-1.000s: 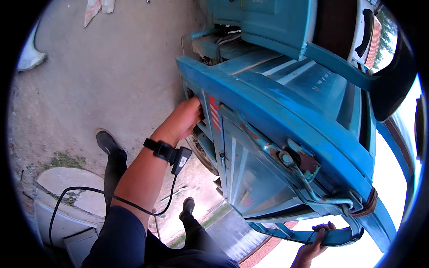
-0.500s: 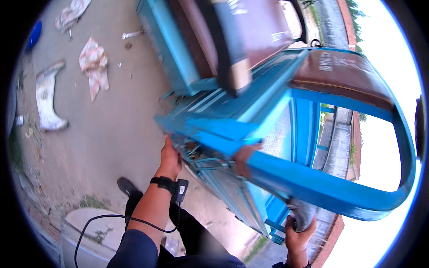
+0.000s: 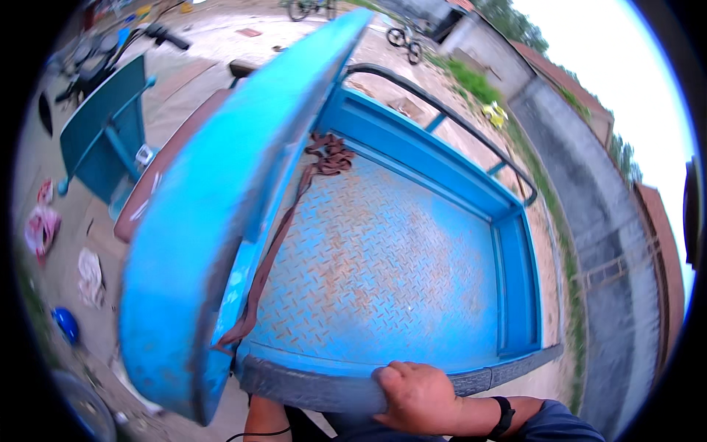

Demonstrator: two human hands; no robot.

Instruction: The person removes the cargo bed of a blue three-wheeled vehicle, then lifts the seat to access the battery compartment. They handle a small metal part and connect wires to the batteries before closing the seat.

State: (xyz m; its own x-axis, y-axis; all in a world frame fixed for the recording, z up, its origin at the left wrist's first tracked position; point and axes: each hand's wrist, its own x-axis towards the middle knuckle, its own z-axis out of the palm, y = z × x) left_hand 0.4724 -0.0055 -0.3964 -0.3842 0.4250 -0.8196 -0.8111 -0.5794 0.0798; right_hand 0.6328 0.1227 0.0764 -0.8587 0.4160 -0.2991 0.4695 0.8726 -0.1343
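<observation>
A blue cargo bed with a rusty tread-plate floor lies tilted before me, part of a blue cargo tricycle. My right hand is closed over the dark padded rail along its near side. Of my left arm only the forearm shows, below that rail; the hand is hidden behind it. A broad blue panel rises along the bed's left end, blurred. From the near left corner a brown strap runs along this end to a bunched heap in the far corner.
A black tube rail tops the bed's far wall. At left are a blue metal panel, handlebars, a pink bag, a pale cloth and a blue round object. Bicycles and a grey wall stand beyond.
My view has swung round to the right and over the cargo bed, whose floor now shows. My left hand has passed out of sight; my right hand now lies over the near padded rail.
</observation>
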